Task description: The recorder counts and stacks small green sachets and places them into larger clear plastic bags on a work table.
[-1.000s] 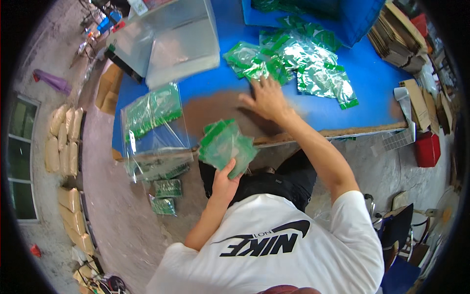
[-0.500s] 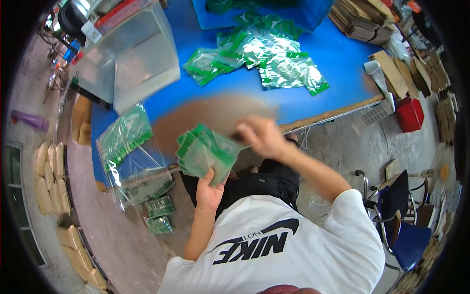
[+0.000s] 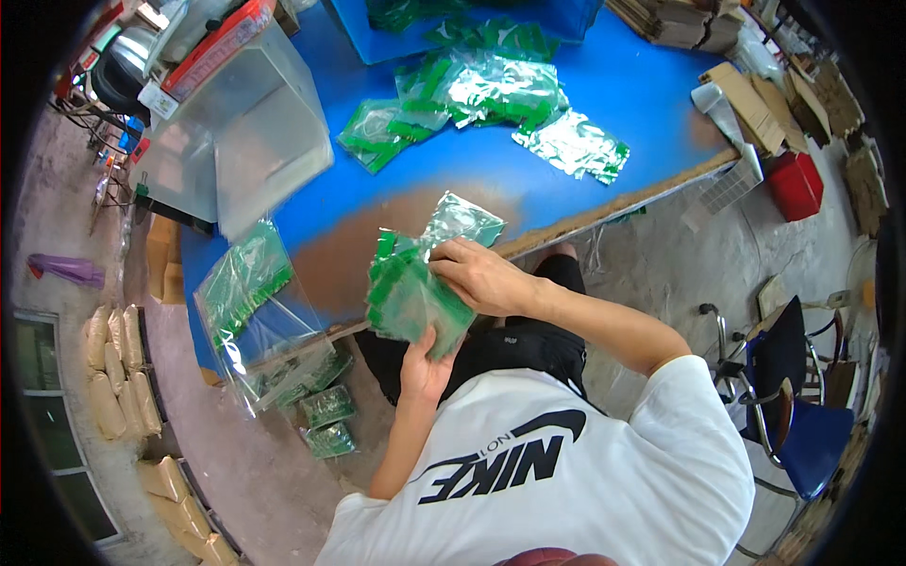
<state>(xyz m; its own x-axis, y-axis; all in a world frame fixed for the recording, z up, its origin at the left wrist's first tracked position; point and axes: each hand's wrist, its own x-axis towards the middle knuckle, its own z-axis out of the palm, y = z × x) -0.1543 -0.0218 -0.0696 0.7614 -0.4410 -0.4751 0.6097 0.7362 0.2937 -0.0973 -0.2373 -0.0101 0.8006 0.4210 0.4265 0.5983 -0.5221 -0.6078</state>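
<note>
My left hand is closed on the lower end of a fanned stack of flat clear plastic packets with green edges. The stack is held above the table's near edge. My right hand meets the stack's upper right side with its fingers bent around a shiny packet, which sticks out beyond the stack. The right fingertips are partly hidden. Farther back on the blue table lies a loose pile of similar packets. Several more packets lie at its right front.
A blue bin stands behind the pile, and a translucent box at the left. Near the table's left corner, a large clear bag holds green packets. Bundled packets are below it. Cardboard and a red container are at right.
My right hand has come onto the stack and now holds a shiny packet there. A gap has appeared between the pile and its right-front packets. The whole view has shifted slightly.
</note>
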